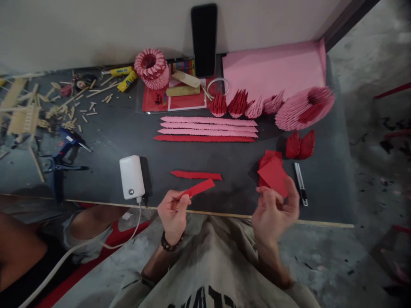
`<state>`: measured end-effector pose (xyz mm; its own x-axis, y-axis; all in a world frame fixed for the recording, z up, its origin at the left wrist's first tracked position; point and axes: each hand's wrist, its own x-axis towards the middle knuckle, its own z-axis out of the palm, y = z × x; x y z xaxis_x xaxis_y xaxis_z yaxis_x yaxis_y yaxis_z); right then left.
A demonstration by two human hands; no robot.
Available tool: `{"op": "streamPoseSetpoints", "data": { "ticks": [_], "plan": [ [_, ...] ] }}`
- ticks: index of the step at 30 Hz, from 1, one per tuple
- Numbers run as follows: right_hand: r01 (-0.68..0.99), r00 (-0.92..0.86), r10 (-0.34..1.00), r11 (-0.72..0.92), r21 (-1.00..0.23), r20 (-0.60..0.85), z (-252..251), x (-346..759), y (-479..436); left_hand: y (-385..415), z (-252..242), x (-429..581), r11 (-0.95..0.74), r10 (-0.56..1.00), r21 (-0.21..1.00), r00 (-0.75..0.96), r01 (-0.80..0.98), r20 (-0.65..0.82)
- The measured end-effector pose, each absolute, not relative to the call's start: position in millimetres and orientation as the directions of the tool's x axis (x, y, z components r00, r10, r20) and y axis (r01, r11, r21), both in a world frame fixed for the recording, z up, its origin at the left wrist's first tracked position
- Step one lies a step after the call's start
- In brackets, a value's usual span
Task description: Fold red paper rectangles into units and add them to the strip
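Observation:
My left hand (172, 210) pinches one end of a long red paper strip (198, 188) that points up and to the right over the dark table's near edge. My right hand (276, 209) is closed on a small stack of red paper rectangles (275, 174), held tilted just above the table. Another red strip (196, 175) lies flat on the table between my hands. Further back lie three pink strips and one red strip (207, 127) side by side.
A white power bank (131, 177) with a cable sits left of my hands. A utility knife (301, 183) lies to the right. Folded red and pink paper pieces (239, 104), a pink paper ring (304, 108), a phone (204, 39), glue tubes and wooden sticks (69, 112) fill the back.

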<state>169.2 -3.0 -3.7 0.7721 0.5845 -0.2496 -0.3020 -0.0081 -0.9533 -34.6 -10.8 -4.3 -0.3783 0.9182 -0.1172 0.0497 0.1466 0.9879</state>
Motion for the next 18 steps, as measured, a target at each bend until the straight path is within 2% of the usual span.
{"op": "streamPoseSetpoints", "data": {
  "ticks": [2,4,5,6,10,14,16,18],
  "plan": [
    [-0.26,0.697,0.684,-0.038,-0.965,-0.215,-2.7,168.7,-4.2,-12.7,-1.9,-37.4,0.165,0.922,0.986,-0.359,0.031,-0.143],
    [-0.264,0.341,0.898,-0.194,-0.945,-0.279,-0.3,155.6,-11.0,-15.7,2.9,-28.6,0.175,0.941,0.984,-0.299,0.033,-0.158],
    [-0.255,0.221,0.929,-0.239,-0.937,-0.297,1.2,147.0,-15.1,-17.0,5.8,-22.2,0.175,0.953,0.984,-0.256,0.037,-0.16],
    [-0.233,0.177,0.933,-0.269,-0.935,-0.313,2.3,139.2,-18.7,-17.9,8.6,-16.2,0.17,0.964,0.985,-0.211,0.036,-0.159],
    [-0.189,0.244,0.922,-0.26,-0.947,-0.302,1.1,136.6,-19.8,-16.9,14.1,-9.6,0.134,0.982,0.989,-0.139,0.055,-0.125],
    [-0.309,0.596,0.771,-0.038,-0.95,-0.224,-4.8,165.7,-6.6,-12.0,9.6,-21.2,0.139,0.963,0.99,-0.236,0.033,-0.128],
    [-0.336,0.552,0.792,-0.072,-0.939,-0.259,-5.1,169.7,-5.5,-10.6,8.5,-21.5,0.172,0.957,0.985,-0.242,0.016,-0.163],
    [-0.301,0.36,0.882,-0.199,-0.933,-0.304,-3.6,162.0,-10.3,-10.9,9.9,-17.5,0.211,0.958,0.977,-0.205,0.036,-0.2]
  ]
}}
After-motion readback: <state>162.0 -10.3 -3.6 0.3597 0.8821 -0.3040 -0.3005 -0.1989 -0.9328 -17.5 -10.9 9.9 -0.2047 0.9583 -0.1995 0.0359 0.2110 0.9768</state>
